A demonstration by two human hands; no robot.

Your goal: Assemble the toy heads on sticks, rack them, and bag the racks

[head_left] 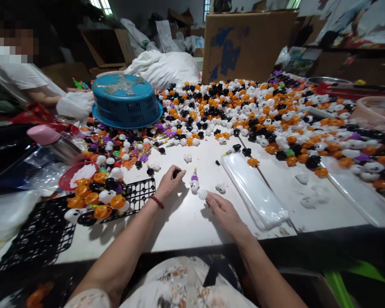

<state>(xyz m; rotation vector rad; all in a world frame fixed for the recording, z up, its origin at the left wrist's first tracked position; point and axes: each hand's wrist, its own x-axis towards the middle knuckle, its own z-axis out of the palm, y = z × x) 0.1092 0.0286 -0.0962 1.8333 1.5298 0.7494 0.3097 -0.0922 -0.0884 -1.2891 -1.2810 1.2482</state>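
Note:
My right hand (223,209) pinches a small white ribbed plastic piece (202,194) between thumb and fingertips, just above the table. Close to it lies a small toy with a white ghost head (194,186), a purple collar and a yellow tip. To the left of that toy, my left hand (170,183) is curled, thumb near the fingers. A dark spot shows between them, and I cannot make out whether it is an object or shadow. Loose white ghost heads (220,188) lie on the table around both hands.
A black plastic grid tray (141,194) bears a heap of assembled toys (99,199) at left. Clear plastic bags (255,192) lie at right. Behind is a large pile of orange, black and white heads (244,107), a blue basket (126,100) and a cardboard box (247,47). Another person (28,81) sits at far left.

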